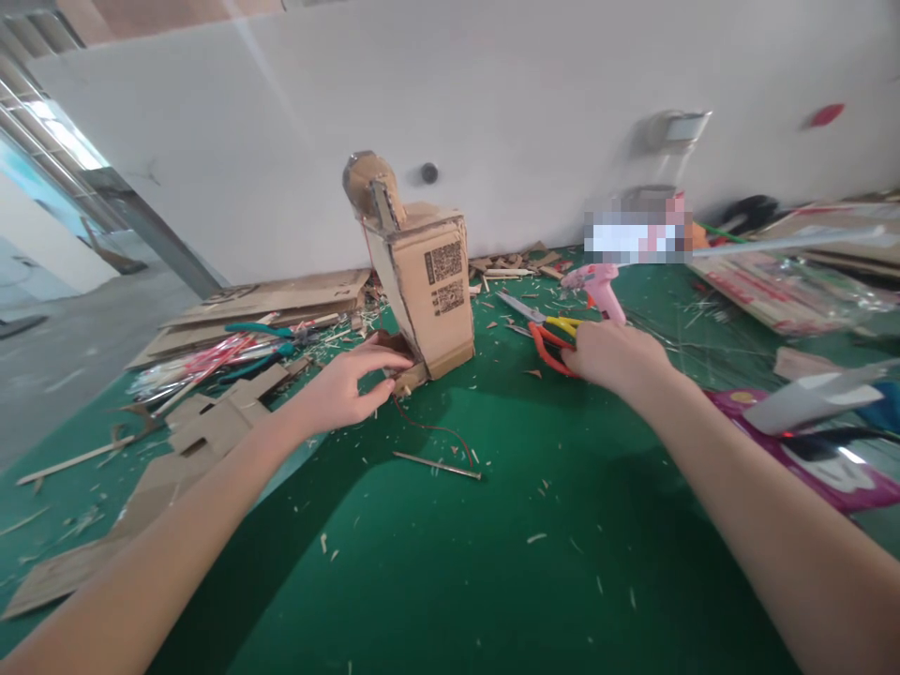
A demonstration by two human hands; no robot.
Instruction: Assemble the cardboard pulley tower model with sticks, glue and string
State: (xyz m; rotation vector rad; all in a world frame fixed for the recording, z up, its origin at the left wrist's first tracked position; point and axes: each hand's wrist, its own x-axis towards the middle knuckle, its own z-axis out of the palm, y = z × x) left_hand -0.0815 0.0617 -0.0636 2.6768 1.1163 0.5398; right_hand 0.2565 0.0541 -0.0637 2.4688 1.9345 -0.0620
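A tall cardboard model [440, 291] stands upright on the table, with a rounded cardboard piece on top and printed codes on its side. My left hand [344, 384] is at its low front tray, fingers over the tray wall and thumb at the outer edge. My right hand [619, 356] is closed at the handles of the scissors [552, 339], which have orange and yellow grips; its fingertips are hidden. The scissor blades lie partly apart, pointing left. A thin red wire [440, 428] trails from the tray towards a slim stick [437, 465].
A pink glue gun [601, 286] sits behind my right hand. Cardboard pieces [217, 412] and teal-handled pliers [263, 330] lie left. A purple packet [794, 459] and a plastic-wrapped pack [780, 291] are right. Scraps dot the green table [450, 581]; a white wall [520, 122] stands behind.
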